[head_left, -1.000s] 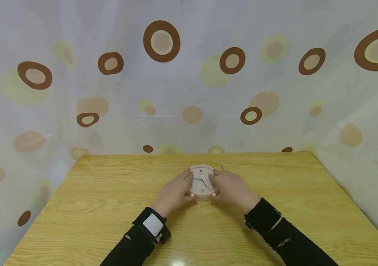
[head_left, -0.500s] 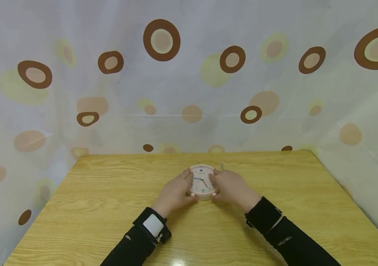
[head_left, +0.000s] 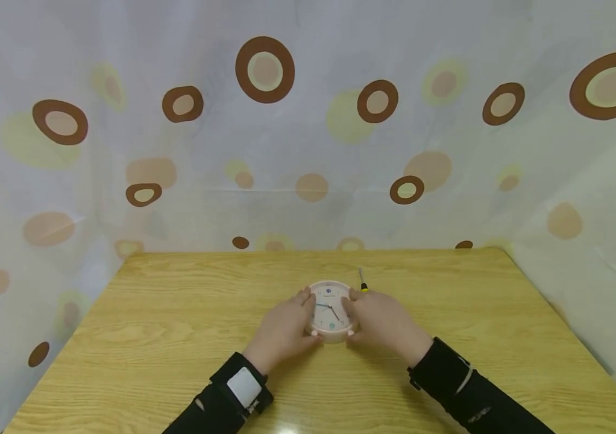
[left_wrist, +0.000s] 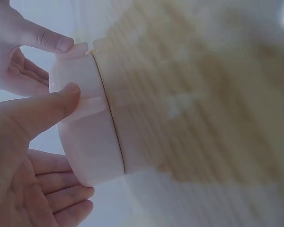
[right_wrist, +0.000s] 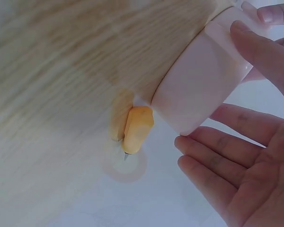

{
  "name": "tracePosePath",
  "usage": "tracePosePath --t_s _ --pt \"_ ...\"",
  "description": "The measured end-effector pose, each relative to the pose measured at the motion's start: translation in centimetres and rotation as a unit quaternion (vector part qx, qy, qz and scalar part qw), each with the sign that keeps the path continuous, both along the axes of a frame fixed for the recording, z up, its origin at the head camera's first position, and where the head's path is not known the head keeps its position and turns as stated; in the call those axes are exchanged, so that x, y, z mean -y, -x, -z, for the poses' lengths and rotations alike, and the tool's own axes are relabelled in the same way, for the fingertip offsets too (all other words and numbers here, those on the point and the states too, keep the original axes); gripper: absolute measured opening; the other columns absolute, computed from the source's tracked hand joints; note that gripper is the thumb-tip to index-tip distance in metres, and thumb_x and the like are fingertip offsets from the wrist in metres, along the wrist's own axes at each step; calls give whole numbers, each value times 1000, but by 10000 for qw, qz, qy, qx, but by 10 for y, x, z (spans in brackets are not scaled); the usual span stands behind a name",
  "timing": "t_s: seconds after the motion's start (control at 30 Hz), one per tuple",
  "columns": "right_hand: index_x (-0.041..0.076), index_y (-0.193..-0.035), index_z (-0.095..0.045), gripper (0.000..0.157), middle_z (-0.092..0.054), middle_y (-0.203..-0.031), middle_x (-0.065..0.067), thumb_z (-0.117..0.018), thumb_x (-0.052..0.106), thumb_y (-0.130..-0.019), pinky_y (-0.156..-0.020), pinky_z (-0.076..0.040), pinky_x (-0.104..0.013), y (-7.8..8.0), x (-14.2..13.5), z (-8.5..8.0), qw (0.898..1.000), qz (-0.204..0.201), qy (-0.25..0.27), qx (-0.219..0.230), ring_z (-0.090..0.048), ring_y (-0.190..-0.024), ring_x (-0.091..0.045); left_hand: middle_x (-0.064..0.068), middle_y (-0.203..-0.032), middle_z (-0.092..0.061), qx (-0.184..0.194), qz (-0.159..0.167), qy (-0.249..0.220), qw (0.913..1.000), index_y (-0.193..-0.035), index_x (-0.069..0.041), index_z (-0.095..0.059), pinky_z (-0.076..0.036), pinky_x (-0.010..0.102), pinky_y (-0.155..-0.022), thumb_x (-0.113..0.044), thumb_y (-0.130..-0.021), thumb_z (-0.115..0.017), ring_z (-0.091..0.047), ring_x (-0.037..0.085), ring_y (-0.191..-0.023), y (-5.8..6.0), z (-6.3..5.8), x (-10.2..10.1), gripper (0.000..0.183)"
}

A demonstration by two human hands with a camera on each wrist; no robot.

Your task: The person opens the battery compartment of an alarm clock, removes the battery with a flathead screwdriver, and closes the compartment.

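A round pale pink clock (head_left: 332, 311) lies face up on the wooden table, its dial showing numerals and thin hands. My left hand (head_left: 282, 328) grips its left side, thumb at the near edge and fingers along the rim. On the opposite side my right hand (head_left: 389, 322) holds it the same way. In the left wrist view the clock's pink side wall (left_wrist: 92, 142) sits right at the tabletop, with a thumb on a small foot. Just beyond my right hand lies a screwdriver (head_left: 363, 286), its yellow handle (right_wrist: 139, 127) showing in the right wrist view.
The wooden table (head_left: 188, 313) reaches back to a pale curtain (head_left: 308, 138) printed with brown and yellow circles. The curtain also hangs along the left and right sides.
Both hands have drawn the clock a little toward me over the last half second. More of the screwdriver behind my right hand now shows.
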State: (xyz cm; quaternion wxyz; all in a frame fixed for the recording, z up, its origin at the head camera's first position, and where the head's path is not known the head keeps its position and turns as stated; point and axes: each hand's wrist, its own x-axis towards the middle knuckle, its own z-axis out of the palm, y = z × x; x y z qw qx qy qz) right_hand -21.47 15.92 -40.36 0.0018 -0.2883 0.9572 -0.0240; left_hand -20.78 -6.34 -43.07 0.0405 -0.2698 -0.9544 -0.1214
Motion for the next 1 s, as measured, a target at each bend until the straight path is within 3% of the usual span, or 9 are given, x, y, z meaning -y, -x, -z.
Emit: tracePosePath --t_s 0.23,0.77,1.0 --pt "0 -140 -66 74 -67 -140 -25 -92 36 -80 -94 -61 -49 -12 -3 3 9999 -17 -22 -98 -73 -111 -38 22 -159 -52 88 26 33 10000 -150 4 -55 -48 44 -117 -42 -90 -86 -54 33 -147 -10 -1 0 82" --pt "4 -126 -73 68 -75 -126 -18 -94 45 -76 -81 -63 -40 -33 -10 1 9963 -599 -6 -614 -76 -92 -27 20 -155 -58 -75 155 49 9998 -145 0 -61 -55 44 -109 -45 -85 -90 -61 31 -140 -34 -3 4 81" --pt "6 -124 -75 66 -76 -127 -16 -92 50 -77 -84 -63 -40 -41 -13 4 9949 -715 -8 -718 -76 -96 -27 21 -154 -58 -132 168 31 9998 -144 2 -62 -56 43 -108 -42 -83 -91 -62 32 -139 -47 -6 6 82"
